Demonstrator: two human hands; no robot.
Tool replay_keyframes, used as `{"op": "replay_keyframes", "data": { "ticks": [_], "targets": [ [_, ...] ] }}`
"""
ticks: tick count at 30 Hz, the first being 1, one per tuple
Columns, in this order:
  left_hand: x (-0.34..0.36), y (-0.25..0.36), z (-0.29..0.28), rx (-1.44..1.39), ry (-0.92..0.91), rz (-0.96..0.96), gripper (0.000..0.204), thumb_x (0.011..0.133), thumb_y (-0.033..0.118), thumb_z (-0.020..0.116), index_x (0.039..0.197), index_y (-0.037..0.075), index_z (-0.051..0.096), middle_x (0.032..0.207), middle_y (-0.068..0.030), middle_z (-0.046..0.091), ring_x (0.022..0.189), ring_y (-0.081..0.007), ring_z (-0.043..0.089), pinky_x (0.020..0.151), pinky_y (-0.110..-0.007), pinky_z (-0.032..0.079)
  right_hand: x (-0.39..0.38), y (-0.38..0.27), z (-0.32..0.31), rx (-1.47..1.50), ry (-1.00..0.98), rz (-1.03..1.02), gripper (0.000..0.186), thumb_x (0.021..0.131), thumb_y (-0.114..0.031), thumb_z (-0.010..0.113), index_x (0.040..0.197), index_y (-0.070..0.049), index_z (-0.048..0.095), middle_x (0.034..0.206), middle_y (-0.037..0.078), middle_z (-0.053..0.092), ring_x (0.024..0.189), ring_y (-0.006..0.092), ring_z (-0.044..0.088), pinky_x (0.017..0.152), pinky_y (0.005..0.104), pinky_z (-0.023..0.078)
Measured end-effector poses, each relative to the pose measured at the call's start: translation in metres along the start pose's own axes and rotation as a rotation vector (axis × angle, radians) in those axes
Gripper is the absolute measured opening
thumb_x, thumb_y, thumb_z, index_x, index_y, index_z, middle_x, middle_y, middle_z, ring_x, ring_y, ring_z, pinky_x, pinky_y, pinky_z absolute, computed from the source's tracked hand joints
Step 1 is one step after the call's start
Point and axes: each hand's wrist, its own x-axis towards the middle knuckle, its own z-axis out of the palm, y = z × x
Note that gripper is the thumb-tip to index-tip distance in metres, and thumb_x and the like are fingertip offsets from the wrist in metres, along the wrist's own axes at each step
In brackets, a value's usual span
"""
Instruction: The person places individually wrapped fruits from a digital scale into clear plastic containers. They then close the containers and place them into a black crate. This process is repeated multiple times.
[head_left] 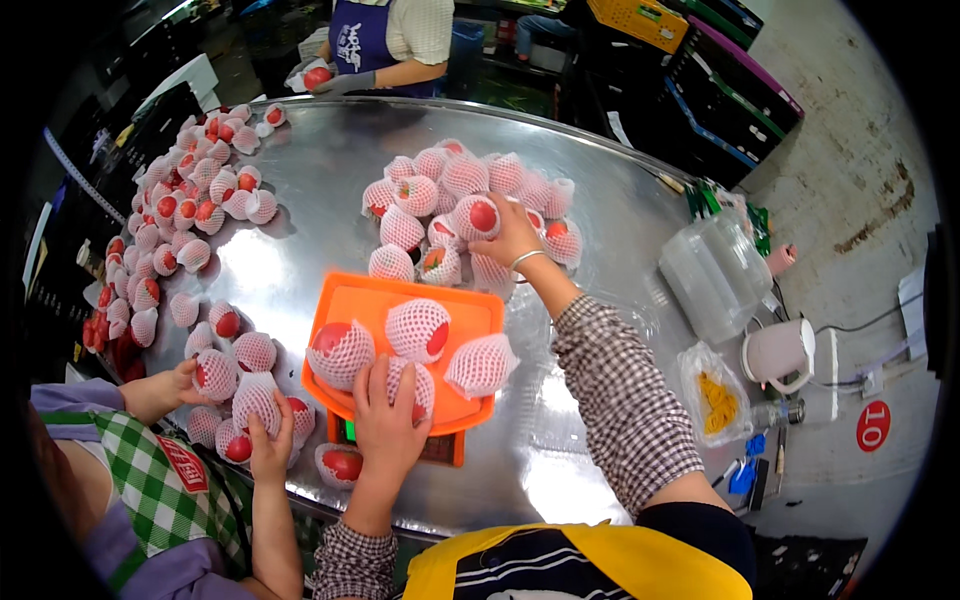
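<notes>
- Progress, my read: partway, tray not full. Orange tray (350, 292) has four netted tomatoes in it, one of them under the left hand
- Left to handle: middle pile (465, 175) on the metal table (330, 160), just beyond the tray, all netted as far as I can see
- More waiting: long heap (185, 185) along the left side, plus a cluster (255, 350) left of the tray by a co-worker in a green checked apron (160, 490)
- Right hand (515, 235): fingers and thumb closed round a netted tomato (478, 218) at the near side of the middle pile. Can't tell if it's lifted clear or resting on its neighbours
- Left hand (390, 425): fingers spread over the near tomato (424, 388) in the tray, touching it. Can't tell if that's a real grip or just resting
- Hidden: most of the device under the tray, only an orange edge (440, 450) and a bit of green-lit display (350, 430) show. Looks like a scale, no reading visible
- Hidden: lower layers of the middle pile, so no honest count; left fingers cover much of the near tomato
- Cut off: far worker in a purple apron (362, 38), head out of view; one gloved hand mostly behind the tomato held there
- Hard to make out: dark area past the far table edge
</notes>
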Motion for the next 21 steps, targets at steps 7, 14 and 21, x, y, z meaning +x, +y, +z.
{"op": "replay_keyframes", "data": {
  "ticks": [7,14,21],
  "targets": [
    [-0.002,-0.001,0.007,0.009,0.105,0.001,0.069,0.049,0.007,0.079,0.115,0.008,0.060,0.127,-0.0167,0.050,0.116,-0.0408,0.047,0.094,-0.050,0.045,0.047,0.013,0.046,-0.149,-0.011,0.046,0.079,0.061,-0.025,0.081,0.133,-0.024,0.050,0.133,0.023,0.045,0.121,0.0411,0.047,0.100,0.0428,0.043],
    [-0.010,0.000,0.004,0.023,0.243,0.036,0.065,0.049,0.007,0.079,0.111,0.010,0.061,0.125,-0.0143,0.052,0.112,-0.0387,0.050,0.091,-0.046,0.047,-0.033,-0.050,-0.013,-0.112,-0.158,-0.627,0.070,0.058,-0.020,0.080,0.124,-0.023,0.058,0.126,0.019,0.049,0.113,0.0394,0.050,0.095,0.0440,0.046],
    [-0.043,0.019,-0.034,-0.171,0.482,-0.040,0.072,0.053,0.006,0.077,0.120,0.010,0.052,0.128,-0.0156,0.049,0.115,-0.0350,0.051,0.096,-0.045,0.045,-0.101,-0.115,-0.048,-0.115,0.021,-0.921,0.066,0.057,-0.007,0.077,0.119,-0.022,0.060,0.125,0.016,0.050,0.111,0.0364,0.051,0.091,0.0441,0.046]
  ]
}}
